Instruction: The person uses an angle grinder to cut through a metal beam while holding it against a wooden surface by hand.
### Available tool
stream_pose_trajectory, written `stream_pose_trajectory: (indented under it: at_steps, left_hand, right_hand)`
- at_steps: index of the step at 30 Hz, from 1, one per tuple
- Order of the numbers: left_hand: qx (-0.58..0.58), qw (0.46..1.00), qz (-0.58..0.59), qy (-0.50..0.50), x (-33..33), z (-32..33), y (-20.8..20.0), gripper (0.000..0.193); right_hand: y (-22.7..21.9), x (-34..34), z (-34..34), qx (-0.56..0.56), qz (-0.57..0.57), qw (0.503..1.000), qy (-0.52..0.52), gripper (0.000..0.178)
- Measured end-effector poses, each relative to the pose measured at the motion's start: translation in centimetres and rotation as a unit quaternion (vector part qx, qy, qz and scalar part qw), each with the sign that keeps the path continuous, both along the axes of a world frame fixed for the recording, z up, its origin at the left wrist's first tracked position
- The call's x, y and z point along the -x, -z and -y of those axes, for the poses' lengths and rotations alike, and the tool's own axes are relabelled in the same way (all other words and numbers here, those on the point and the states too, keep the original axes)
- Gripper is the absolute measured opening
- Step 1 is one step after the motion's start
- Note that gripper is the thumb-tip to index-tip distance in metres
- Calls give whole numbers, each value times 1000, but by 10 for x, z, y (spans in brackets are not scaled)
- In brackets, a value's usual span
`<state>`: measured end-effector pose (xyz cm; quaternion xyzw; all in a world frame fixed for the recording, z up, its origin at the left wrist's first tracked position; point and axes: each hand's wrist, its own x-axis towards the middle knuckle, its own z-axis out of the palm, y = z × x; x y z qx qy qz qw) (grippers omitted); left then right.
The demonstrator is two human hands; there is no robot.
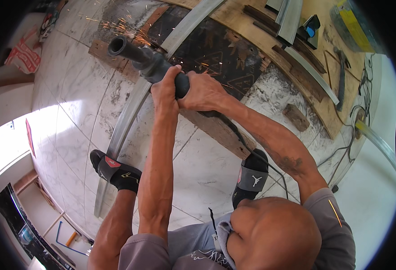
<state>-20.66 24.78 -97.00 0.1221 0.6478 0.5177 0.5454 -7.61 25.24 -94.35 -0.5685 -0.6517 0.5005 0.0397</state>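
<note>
Both my hands are wrapped round the dark body of an angle grinder (150, 66). My left hand (165, 87) grips it at the middle, and my right hand (203, 92) closes round its rear end. The grinder lies across a long grey metal bar (132, 103), which looks bent by the lens. Orange sparks (128, 31) fly up and to the left from where the tool meets the bar. The cutting disc is mostly hidden behind the grinder. My left foot (114, 171), in a black slide sandal, rests on the bar's near end.
Under the bar lie a wooden plank (220, 132) and a scorched dark board (211, 49). A power cord (240, 135) runs from the grinder past my right foot (250, 175). At right, a plywood sheet (328, 114) bears metal strips (290, 20) and a hammer (342, 76). A wood block (296, 117) sits nearby.
</note>
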Motion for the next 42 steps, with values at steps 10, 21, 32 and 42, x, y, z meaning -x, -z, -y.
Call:
stream_pose_trajectory:
  at_steps: [10,21,32,42]
  left_hand:
    - [-15,1000,2,4,-1,1,1,28]
    - [-5,1000,-10,8,-3,1,-1,31]
    - [-4,1000,-2,1,-1,2,4,31]
    - [-11,1000,5,6,-8,6,-2,31]
  right_hand:
    - [-10,-1,-4,14,7,1000,-21,71]
    - [-5,-3,-3,4,11,1000,-19,77]
    - [0,-3,-2,-5,9,1000,-23,77]
    - [-8,-6,-2,10,17,1000,-22,74]
